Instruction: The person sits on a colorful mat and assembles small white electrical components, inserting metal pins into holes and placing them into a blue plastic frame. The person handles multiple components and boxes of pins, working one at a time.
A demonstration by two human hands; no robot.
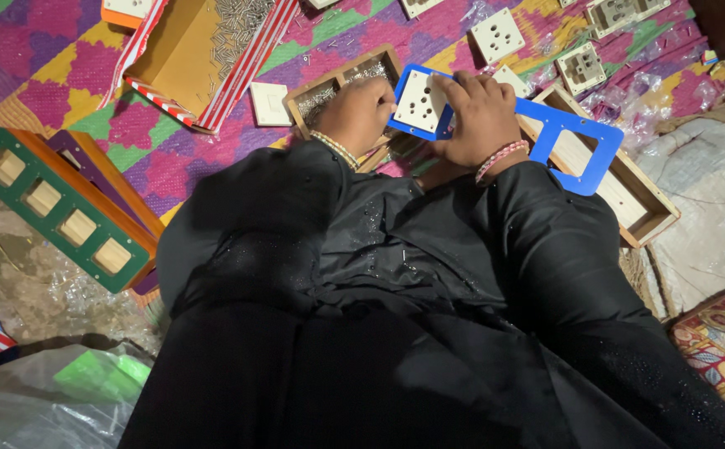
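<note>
Colourful woven mat underneath, my left hand (362, 112) and right hand (479, 116) both pinch one white socket module (419, 101) at the blue panel frame (563, 137)'s end opening, other openings unfilled, loose sockets (497, 35) lying nearby.

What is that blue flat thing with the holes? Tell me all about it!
The blue plate is a long, flat, thin panel, plastic-looking, with rounded corners and square cut-outs in a row. It lies slanted across an open wooden box on the colourful mat. A white socket piece with round holes sits at its near end. The left hand and the right hand both press on that end, covering part of it.
</note>
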